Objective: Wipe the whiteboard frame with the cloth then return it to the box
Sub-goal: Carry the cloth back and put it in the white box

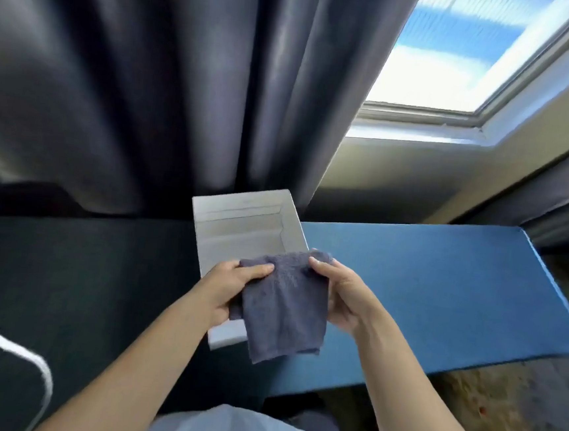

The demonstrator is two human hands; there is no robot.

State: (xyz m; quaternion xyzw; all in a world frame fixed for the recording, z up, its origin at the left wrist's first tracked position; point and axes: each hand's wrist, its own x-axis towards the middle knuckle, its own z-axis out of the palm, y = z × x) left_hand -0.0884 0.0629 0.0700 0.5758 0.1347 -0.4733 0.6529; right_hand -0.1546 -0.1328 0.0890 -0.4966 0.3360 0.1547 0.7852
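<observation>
A folded grey-blue cloth (284, 304) hangs between both hands, just above the near end of an open white box (241, 225). My left hand (232, 284) pinches the cloth's upper left corner. My right hand (341, 297) grips its upper right edge. The box stands on a dark surface beside a blue board and looks empty inside. No whiteboard is in view.
A blue board (442, 284) lies to the right of the box, its right end over a speckled floor (516, 417). Dark curtains (150, 83) hang behind the box. A window (479, 53) is at the upper right. A dark cushion with white piping (4, 373) sits at the lower left.
</observation>
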